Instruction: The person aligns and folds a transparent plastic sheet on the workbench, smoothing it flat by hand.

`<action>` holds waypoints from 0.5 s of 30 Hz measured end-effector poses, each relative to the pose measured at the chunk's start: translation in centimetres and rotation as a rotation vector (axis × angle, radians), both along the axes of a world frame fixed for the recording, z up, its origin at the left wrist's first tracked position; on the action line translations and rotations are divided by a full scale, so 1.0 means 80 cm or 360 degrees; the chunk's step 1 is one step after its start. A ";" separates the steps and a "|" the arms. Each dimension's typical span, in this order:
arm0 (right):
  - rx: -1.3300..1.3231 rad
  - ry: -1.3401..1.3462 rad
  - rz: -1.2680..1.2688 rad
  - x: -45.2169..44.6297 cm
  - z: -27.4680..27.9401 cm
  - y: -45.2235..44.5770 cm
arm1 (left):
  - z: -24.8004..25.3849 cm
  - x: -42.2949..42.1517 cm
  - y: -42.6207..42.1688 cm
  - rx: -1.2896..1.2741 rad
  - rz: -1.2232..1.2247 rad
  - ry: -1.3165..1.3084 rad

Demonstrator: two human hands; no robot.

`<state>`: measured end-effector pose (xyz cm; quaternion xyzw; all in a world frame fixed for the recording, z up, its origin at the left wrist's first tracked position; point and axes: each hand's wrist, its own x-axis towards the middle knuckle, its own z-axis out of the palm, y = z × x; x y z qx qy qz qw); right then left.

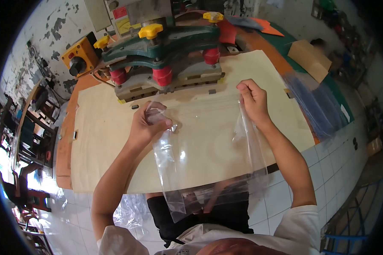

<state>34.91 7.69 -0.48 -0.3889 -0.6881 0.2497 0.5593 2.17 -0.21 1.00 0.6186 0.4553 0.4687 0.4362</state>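
A clear plastic sheet, perhaps a flat bag, is stretched between my hands. Its lower end hangs past the front edge of the table towards my lap. My left hand is curled with the thumb towards the fingers, gripping the sheet's upper left corner. At the upper right corner, my right hand pinches the plastic between thumb and bent fingers. Just beyond both hands stands a green press machine with yellow knobs, red posts and a grey lower bar.
Cream board covers the wooden table. A yellow control box with a black knob is at the back left. On the right lie stacked bluish clear sheets and a brown cardboard piece. More clear plastic lies below, near my left leg.
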 end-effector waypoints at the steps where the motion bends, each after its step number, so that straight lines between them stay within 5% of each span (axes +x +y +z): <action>1: 0.0022 -0.0033 -0.0008 0.002 -0.001 0.003 | 0.001 0.006 -0.002 0.0010 -0.0009 0.0001; 3: 0.0006 -0.0039 -0.0005 0.006 -0.005 0.009 | 0.002 0.023 -0.011 -0.0217 0.0012 -0.0332; 10: -0.0147 -0.0031 0.0045 0.011 -0.006 0.015 | -0.020 0.018 0.004 -0.0165 0.0018 -0.0165; 15: -0.0073 -0.0141 -0.0038 0.009 -0.009 0.020 | -0.015 0.017 0.005 -0.0302 -0.0066 -0.0411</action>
